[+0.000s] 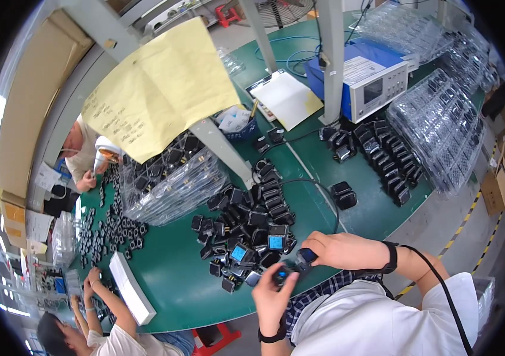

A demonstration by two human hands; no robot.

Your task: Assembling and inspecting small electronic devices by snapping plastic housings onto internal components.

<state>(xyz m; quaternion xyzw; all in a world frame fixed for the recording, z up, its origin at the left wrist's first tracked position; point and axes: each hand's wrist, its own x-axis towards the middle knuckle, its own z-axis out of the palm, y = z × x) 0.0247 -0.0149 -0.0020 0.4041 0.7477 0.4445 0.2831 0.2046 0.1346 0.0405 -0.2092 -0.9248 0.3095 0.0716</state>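
My left hand [271, 298] is closed on a small black square device [281, 275] with a blue glow on its face. Close beside it, my right hand [331, 249] grips a dark block-shaped piece [306, 256]; a black cable [331, 199] runs from the table toward this hand. Whether the two held pieces touch, I cannot tell. Just beyond my hands lies a loose heap of similar black devices [246, 222], and two of them show lit blue screens [276, 242].
Black devices stand in rows [386, 157] at the right, near stacked clear plastic trays [439, 130]. A blue-and-white bench instrument [371, 83] sits behind a metal post [334, 59]. A yellow paper sheet [163, 89] hangs at upper left. Co-workers sit left, near a white box [131, 288].
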